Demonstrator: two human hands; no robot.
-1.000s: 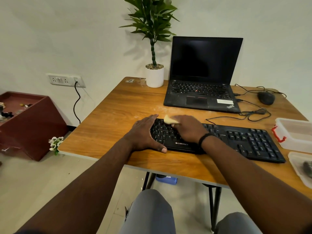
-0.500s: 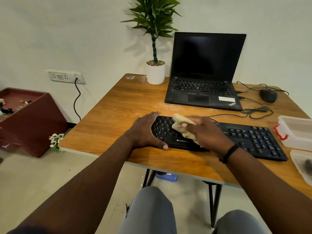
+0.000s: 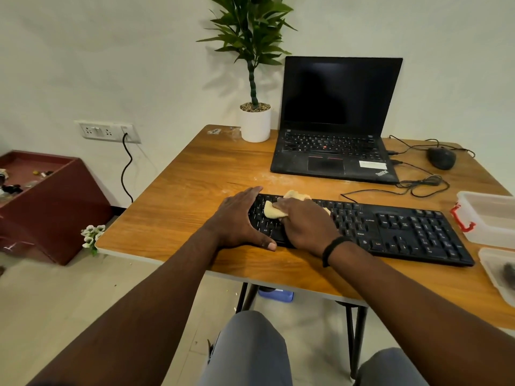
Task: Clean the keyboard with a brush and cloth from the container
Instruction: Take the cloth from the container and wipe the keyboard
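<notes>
A black keyboard [image 3: 395, 229] lies along the near edge of the wooden table [image 3: 189, 196]. My left hand [image 3: 237, 221] rests flat on the keyboard's left end, thumb on the table in front of it. My right hand [image 3: 306, 224] presses a pale yellow cloth [image 3: 271, 211] onto the left-hand keys; cloth folds show beyond my fingers. A clear plastic container [image 3: 490, 215] with a red latch stands at the right edge. Its lid [image 3: 498, 271] lies nearer me with a dark object on it, too blurred to tell whether it is the brush.
An open black laptop [image 3: 334, 146] sits behind the keyboard, with a potted plant [image 3: 255, 118] to its left. A black mouse [image 3: 441, 158] and tangled cables [image 3: 426, 185] lie at the back right. A maroon box [image 3: 47, 201] stands on the floor at left.
My right hand has drawn the cloth back to the left over the keys after a stroke toward the front edge. My left hand has stayed on the keyboard's left end.
</notes>
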